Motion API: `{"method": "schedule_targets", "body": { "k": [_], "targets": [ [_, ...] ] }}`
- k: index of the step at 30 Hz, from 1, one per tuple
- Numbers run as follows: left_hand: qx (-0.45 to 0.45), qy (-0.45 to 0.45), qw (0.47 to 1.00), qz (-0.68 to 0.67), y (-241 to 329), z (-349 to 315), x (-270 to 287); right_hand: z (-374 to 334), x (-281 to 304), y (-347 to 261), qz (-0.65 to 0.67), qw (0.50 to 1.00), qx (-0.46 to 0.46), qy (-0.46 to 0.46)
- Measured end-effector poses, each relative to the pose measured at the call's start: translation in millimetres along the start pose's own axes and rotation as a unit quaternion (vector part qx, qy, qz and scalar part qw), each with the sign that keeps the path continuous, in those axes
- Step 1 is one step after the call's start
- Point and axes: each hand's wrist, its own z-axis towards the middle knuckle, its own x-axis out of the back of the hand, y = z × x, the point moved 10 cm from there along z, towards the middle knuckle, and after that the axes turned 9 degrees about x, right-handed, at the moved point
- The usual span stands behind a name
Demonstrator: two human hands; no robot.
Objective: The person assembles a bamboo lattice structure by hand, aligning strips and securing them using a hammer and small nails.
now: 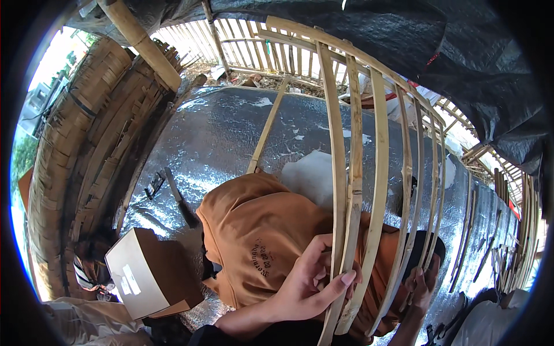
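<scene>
A bamboo slat frame point(378, 132) stands up in front of me, its long pale strips joined to a curved crosspiece point(369, 55) at the far end. My left hand point(314, 282) is closed round the near ends of the leftmost slats, thumb laid across them. Farther right, my right hand point(422, 282) has its fingers curled at the right-hand slats; the slats partly cover it. Beneath the frame and both hands spreads an orange sweatshirt point(254, 225) with dark print. A single bamboo strip point(269, 124) lies beyond the sweatshirt.
Silvery foil sheeting point(225, 124) covers the ground, torn in places. Left of the sweatshirt are a cardboard box point(141, 277), a long knife point(180, 199) and a small black object point(154, 185). Rolled woven bamboo point(75, 155) stands at far left. Black tarpaulin point(473, 57) hangs overhead.
</scene>
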Motion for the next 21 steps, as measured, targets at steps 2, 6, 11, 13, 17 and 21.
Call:
{"method": "schedule_targets", "body": {
  "k": [2,6,11,13,17,21],
  "targets": [
    [0.01,0.015,1.0,0.016,-3.5,1.5,2.5,-0.1,2.3,1.3,-0.001,1.0,0.0,0.012],
    [0.015,-0.013,1.0,0.016,-7.0,4.4,1.9,-1.8,8.4,4.1,0.016,1.0,0.021,0.012],
    [0.018,-0.003,1.0,0.017,-7.5,6.3,7.2,-3.5,10.0,7.1,0.036,0.999,0.037,0.003],
    [0.022,-0.004,0.999,0.023,-8.4,6.8,8.0,-5.7,11.3,5.0,0.031,0.999,0.033,0.027],
    [0.022,-0.005,0.999,0.033,-10.3,9.3,8.3,-6.3,11.1,-4.4,0.026,0.996,0.038,0.076],
    [0.029,-0.005,0.999,0.045,-9.5,11.3,10.4,-9.2,13.7,-1.4,0.038,0.996,0.044,0.062]
  ]
}}
